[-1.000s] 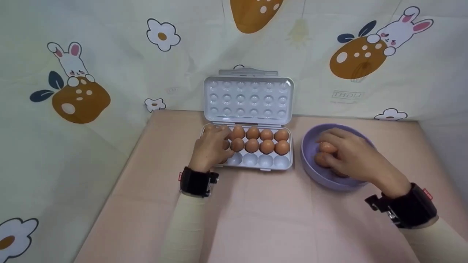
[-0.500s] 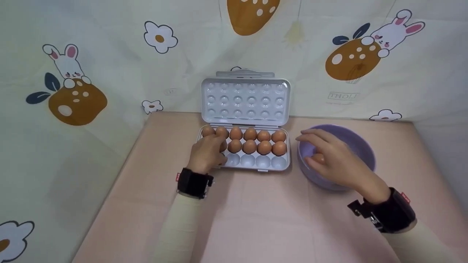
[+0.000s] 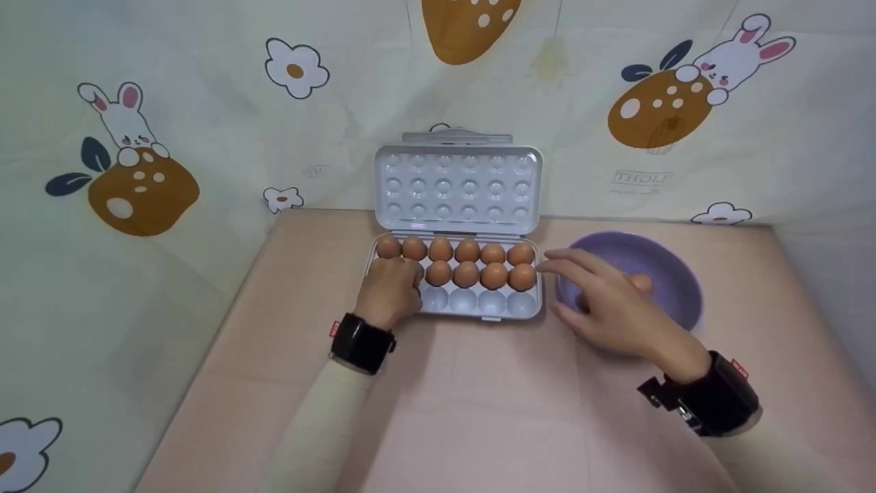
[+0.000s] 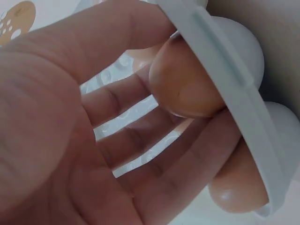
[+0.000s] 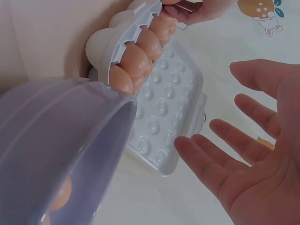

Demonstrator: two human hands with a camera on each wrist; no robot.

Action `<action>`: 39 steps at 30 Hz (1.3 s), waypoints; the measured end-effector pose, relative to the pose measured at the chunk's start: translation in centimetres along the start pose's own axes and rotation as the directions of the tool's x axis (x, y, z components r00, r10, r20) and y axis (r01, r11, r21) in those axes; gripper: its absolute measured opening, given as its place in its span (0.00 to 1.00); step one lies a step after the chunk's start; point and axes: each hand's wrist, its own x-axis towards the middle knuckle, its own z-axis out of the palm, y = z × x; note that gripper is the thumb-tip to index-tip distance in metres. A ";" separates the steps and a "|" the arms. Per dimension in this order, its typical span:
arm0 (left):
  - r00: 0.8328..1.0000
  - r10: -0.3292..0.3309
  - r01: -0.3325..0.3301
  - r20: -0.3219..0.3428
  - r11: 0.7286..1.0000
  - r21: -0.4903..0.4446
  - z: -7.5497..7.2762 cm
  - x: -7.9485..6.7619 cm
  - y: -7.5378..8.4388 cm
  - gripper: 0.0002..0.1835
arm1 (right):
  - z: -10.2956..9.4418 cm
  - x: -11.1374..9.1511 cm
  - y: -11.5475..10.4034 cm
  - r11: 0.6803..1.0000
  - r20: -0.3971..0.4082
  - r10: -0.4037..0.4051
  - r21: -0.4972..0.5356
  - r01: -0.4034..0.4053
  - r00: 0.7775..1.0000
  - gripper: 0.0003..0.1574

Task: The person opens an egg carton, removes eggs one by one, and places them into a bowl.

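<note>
At the front left of the egg tray, my left hand has its thumb and fingers around a brown egg. That egg sits down in its cup, as the left wrist view shows. Two rows of brown eggs fill the back and middle of the tray, and several front-row cups are bare. My right hand hovers over the left side of the purple bowl, fingers spread and holding nothing. Behind that hand, an egg shows in the bowl.
The tray's hinged lid stands raised at the back, near the patterned cloth wall. A pink cloth covers the table. The bowl stands just right of the tray.
My right hand has left the eggs inside the bowl and moved left to the side near the tray, its fingers spreading. My left hand has stayed at the tray's front left corner, fingers lower.
</note>
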 end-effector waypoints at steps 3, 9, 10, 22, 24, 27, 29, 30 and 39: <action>1.000 -0.004 0.004 -0.016 1.000 0.005 0.1 0.0 0.1 0.15 | 0.2 0.1 -0.2 1.000 0.011 -0.012 0.006 0.012 1.000 0.34; 0.999 -0.014 0.013 -0.035 0.999 -0.031 0.2 -0.1 0.0 0.18 | 0.6 0.2 -0.4 1.000 0.026 -0.030 -0.002 0.030 0.999 0.35; 0.999 -0.013 0.011 -0.034 0.999 -0.038 0.2 -0.1 0.0 0.18 | 0.6 0.2 -0.5 1.000 0.028 -0.030 -0.001 0.030 0.999 0.35; 0.997 0.010 -0.026 -0.072 0.974 -0.225 -1.6 -0.8 -0.2 0.10 | 0.7 0.3 -0.6 0.997 -0.011 -0.072 0.031 0.072 0.997 0.35; 0.995 0.029 -0.054 -0.099 0.966 -0.254 -2.1 -0.8 0.3 0.09 | 0.7 0.4 -0.6 0.995 -0.029 -0.091 0.034 0.092 0.995 0.35; 0.995 0.044 -0.072 -0.094 0.946 -0.316 -2.6 -0.6 1.4 0.10 | 0.7 0.4 -0.6 0.994 -0.051 -0.104 0.037 0.106 0.993 0.35; 0.996 0.052 -0.077 -0.075 0.923 -0.377 -2.8 -0.5 2.2 0.13 | 0.7 0.4 -0.7 0.994 -0.054 -0.103 0.037 0.105 0.993 0.36; 0.996 0.053 -0.076 -0.068 0.912 -0.403 -2.9 -0.4 2.6 0.14 | 0.7 0.5 -0.7 0.994 -0.055 -0.103 0.038 0.106 0.993 0.36; 0.980 0.147 -0.199 -0.136 0.779 -0.594 -3.4 0.0 6.3 0.19 | 0.6 0.8 -1.2 0.988 -0.116 -0.146 0.033 0.151 0.982 0.41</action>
